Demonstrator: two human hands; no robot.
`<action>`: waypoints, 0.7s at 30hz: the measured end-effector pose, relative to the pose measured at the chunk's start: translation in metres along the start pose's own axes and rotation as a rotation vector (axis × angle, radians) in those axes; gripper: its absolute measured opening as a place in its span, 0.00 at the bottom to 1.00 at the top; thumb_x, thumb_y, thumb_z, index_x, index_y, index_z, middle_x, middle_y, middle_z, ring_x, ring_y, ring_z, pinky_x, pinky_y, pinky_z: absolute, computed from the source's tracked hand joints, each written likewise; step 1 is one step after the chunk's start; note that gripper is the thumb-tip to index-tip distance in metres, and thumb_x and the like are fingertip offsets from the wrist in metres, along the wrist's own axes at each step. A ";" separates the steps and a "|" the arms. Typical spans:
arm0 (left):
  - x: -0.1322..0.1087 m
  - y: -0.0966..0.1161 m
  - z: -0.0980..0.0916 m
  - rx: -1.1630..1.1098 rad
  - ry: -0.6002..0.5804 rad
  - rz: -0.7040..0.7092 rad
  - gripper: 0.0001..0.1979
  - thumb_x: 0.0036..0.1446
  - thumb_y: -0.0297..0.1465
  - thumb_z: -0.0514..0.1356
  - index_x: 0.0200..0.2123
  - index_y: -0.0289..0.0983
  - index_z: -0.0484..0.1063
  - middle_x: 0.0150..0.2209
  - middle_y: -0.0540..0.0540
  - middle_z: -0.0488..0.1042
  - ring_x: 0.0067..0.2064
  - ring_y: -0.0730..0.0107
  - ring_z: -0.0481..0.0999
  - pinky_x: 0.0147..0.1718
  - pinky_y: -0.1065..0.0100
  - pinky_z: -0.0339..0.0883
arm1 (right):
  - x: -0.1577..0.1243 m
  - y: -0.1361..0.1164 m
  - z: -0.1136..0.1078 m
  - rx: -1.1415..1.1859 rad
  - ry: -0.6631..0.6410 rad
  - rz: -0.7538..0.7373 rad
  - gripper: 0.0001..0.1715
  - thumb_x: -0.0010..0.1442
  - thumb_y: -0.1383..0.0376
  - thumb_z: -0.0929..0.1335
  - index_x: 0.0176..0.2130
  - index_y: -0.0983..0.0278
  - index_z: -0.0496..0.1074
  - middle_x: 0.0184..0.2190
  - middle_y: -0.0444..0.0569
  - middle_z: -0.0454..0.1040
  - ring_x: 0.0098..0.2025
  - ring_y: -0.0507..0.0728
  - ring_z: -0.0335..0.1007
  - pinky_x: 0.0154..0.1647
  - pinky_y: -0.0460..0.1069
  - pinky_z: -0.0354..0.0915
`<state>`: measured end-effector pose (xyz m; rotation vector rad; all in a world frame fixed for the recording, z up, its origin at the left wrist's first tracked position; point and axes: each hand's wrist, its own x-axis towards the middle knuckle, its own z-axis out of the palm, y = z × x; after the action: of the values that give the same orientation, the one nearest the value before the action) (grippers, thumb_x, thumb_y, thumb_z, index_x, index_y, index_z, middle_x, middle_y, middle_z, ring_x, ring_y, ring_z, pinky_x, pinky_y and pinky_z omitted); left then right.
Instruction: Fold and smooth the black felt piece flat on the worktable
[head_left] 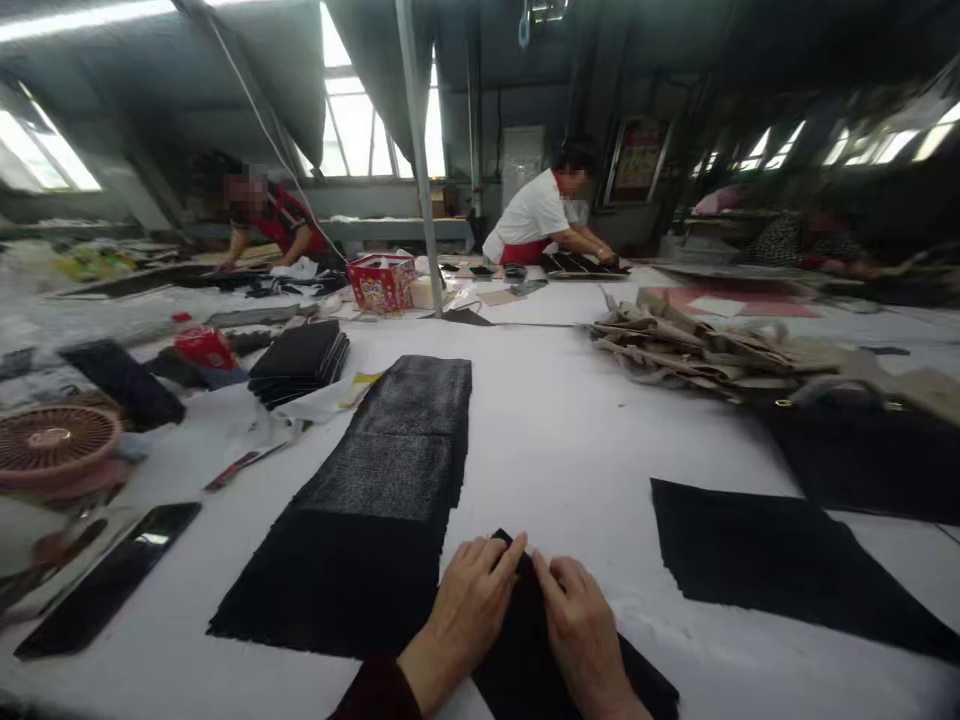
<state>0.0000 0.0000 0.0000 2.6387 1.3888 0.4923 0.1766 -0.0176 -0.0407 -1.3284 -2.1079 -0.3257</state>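
Both my hands rest on a small black fabric piece point(525, 650) at the near edge of the white table point(570, 420). My left hand point(469, 610) has its fingers curled and pinches the piece's far corner. My right hand point(581, 625) presses on the same piece from the right, fingers bent over its top edge. A long strip of overlapping black fabric pieces point(375, 500) lies just left of my hands. Another flat black fabric sheet point(772, 560) lies to the right.
A stack of black pieces point(300, 360), a pink fan point(52, 445), a dark flat panel point(105, 580) and a red box point(382, 282) stand to the left and back. Beige folded pieces point(690, 345) pile at the right. Two other people work at far tables.
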 end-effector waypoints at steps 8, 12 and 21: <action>0.003 -0.001 -0.006 0.018 0.025 -0.104 0.24 0.67 0.26 0.53 0.64 0.44 0.59 0.50 0.44 0.69 0.47 0.59 0.69 0.48 0.55 0.65 | -0.003 0.005 0.004 -0.011 -0.013 -0.061 0.23 0.68 0.75 0.56 0.59 0.71 0.64 0.39 0.56 0.67 0.38 0.58 0.65 0.35 0.53 0.69; 0.002 -0.003 -0.004 0.000 0.027 -0.128 0.23 0.67 0.28 0.54 0.64 0.46 0.59 0.53 0.46 0.69 0.49 0.60 0.68 0.51 0.54 0.63 | -0.001 0.007 0.006 -0.002 -0.007 -0.086 0.23 0.67 0.75 0.56 0.59 0.71 0.64 0.38 0.56 0.68 0.37 0.58 0.65 0.35 0.53 0.68; 0.002 -0.009 0.000 -0.051 0.071 -0.122 0.26 0.66 0.26 0.54 0.66 0.44 0.57 0.56 0.46 0.70 0.51 0.60 0.69 0.52 0.56 0.63 | -0.002 0.006 0.008 0.097 -0.005 -0.008 0.26 0.68 0.72 0.57 0.64 0.69 0.59 0.38 0.56 0.71 0.37 0.60 0.68 0.37 0.55 0.69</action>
<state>-0.0063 0.0064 -0.0017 2.5006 1.5258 0.6035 0.1797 -0.0117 -0.0487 -1.2657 -2.1061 -0.2207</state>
